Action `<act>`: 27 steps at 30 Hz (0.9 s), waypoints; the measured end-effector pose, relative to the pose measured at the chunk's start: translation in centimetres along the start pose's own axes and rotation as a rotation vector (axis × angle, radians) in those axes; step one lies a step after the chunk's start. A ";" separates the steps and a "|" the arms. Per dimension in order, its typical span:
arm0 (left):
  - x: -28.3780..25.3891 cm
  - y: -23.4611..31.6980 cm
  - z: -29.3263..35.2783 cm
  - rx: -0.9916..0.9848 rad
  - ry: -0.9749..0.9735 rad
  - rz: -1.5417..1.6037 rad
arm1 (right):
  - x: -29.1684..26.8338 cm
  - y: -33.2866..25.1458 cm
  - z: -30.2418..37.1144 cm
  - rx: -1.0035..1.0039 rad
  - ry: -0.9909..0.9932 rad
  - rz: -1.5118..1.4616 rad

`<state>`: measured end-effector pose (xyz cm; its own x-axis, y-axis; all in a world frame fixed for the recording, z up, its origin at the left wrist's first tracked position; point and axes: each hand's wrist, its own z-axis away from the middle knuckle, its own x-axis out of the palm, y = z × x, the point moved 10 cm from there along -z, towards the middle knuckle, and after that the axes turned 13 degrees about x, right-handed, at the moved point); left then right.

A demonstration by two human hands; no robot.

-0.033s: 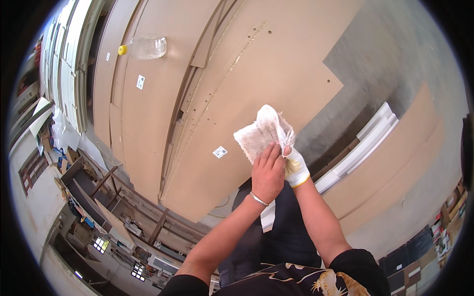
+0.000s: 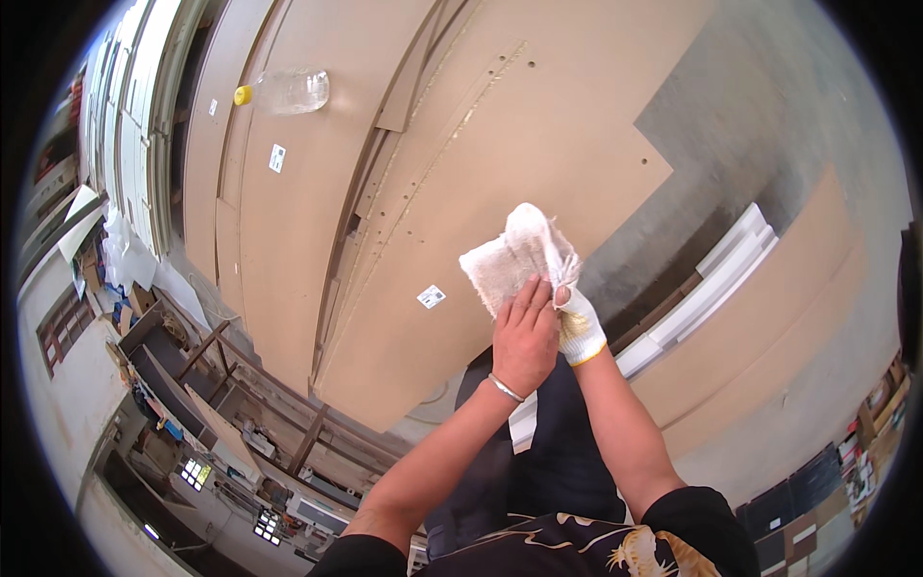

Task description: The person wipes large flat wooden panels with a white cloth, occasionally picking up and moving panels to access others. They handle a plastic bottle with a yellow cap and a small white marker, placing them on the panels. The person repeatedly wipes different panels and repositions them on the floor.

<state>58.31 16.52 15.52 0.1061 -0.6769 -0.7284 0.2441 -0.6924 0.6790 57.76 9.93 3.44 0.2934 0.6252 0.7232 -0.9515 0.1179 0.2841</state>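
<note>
A crumpled white cloth (image 2: 510,264), faintly stained, is bunched up over the near part of a brown board (image 2: 461,207). My left hand (image 2: 525,330), bare with a silver bracelet at the wrist, lies on the cloth with its fingers stretched out. Close beside it, my right hand (image 2: 580,330) wears a white knit glove with a yellow cuff and is closed on the cloth's right side. Cloth hides most of the right hand's fingers. A bare fingertip pokes out between glove and cloth; whose hand it belongs to I cannot tell.
A clear plastic bottle (image 2: 293,90) with a yellow cap lies on more brown boards at the upper left. White strips (image 2: 707,288) and another brown board (image 2: 769,327) are on the grey floor at right. A shelving frame (image 2: 308,438) stands at lower left.
The whole view has shifted very slightly, putting boards and bottle a little further right. Both hands keep their places on the cloth.
</note>
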 end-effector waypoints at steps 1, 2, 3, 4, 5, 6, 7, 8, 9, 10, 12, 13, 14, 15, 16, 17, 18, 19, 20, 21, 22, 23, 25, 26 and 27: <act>0.1 0.0 -0.3 0.012 -0.051 -0.041 | 0.3 -0.6 -0.3 -0.013 0.034 0.057; 0.2 -0.3 -0.2 -0.008 -0.094 0.005 | 0.3 -1.2 -0.6 -0.030 0.076 0.096; -0.2 -0.6 -0.2 -0.011 -0.108 0.004 | 0.4 -1.8 -1.1 -0.047 0.117 0.137; -0.5 -0.9 -0.1 -0.010 -0.122 0.001 | 0.6 -2.0 -1.5 -0.042 0.148 0.179; -0.8 -1.3 0.1 -0.010 -0.138 0.000 | 0.4 -2.1 -2.0 -0.021 0.198 0.171; -1.3 -1.8 0.4 -0.005 -0.139 -0.016 | 0.3 -1.8 -2.3 0.024 0.240 0.165; -1.7 -2.1 0.7 0.023 -0.141 0.053 | 0.4 -1.8 -2.7 0.039 0.266 0.159; -2.2 -2.5 1.1 0.062 -0.141 0.120 | -0.3 -1.9 -2.7 0.057 0.368 0.154; -2.8 -3.1 1.6 0.101 -0.141 0.183 | 0.9 -2.0 -3.1 0.039 0.283 0.163; -4.0 -3.8 2.2 0.128 -0.102 0.229 | 1.4 -2.9 -3.2 -0.014 0.267 0.170; -7.5 -9.2 2.4 0.060 0.093 0.201 | 3.0 -4.5 -3.1 -0.106 0.166 0.246; -9.6 -11.9 2.4 0.059 0.193 0.186 | 2.1 -6.1 -2.0 -0.240 0.267 0.159; -12.3 -16.2 2.7 -0.087 0.315 0.055 | 1.7 -7.6 -1.6 -0.273 0.407 0.396; -14.9 -21.2 2.9 -0.265 0.441 -0.010 | 0.8 -9.1 -0.4 -0.306 0.636 0.612; -16.9 -27.1 2.1 -0.386 0.567 0.192 | 1.0 -10.2 0.2 -0.395 0.604 0.573; -19.3 -31.3 0.7 -0.418 0.599 0.163 | 0.8 -11.5 1.0 -0.501 0.601 0.500; -21.3 -35.6 -1.6 -0.449 0.661 0.221 | 0.2 -12.1 2.1 -0.588 0.583 0.365; -23.1 -38.5 -3.4 -0.409 0.759 0.349 | -0.2 -12.0 2.0 -0.542 0.565 0.370; -24.6 -40.9 -5.5 -0.369 0.859 0.399 | -0.8 -11.6 2.1 -0.512 0.569 0.359; -26.2 -42.7 -7.9 -0.338 0.900 0.394 | -1.3 -11.1 2.2 -0.481 0.566 0.348; -27.1 -43.9 -9.3 -0.356 0.935 0.379 | -2.1 -10.1 2.0 -0.420 0.553 0.246; -27.8 -43.8 -11.2 -0.283 0.898 0.368 | -2.0 -9.4 1.8 -0.418 0.487 0.219; -29.1 -43.3 -14.2 -0.233 0.817 0.306 | -1.2 -8.7 1.1 -0.448 0.358 0.260; -29.3 -43.2 -14.4 -0.317 0.817 0.263 | -0.7 -8.5 0.7 -0.471 0.301 0.253; -29.5 -42.8 -14.5 -0.396 0.815 0.205 | -1.4 -8.0 0.1 -0.447 0.319 0.157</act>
<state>58.70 69.80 6.62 0.7911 -0.2882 -0.5395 0.4416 -0.3412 0.8298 65.02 8.08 0.21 0.1687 0.8554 0.4897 -0.9485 0.2760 -0.1555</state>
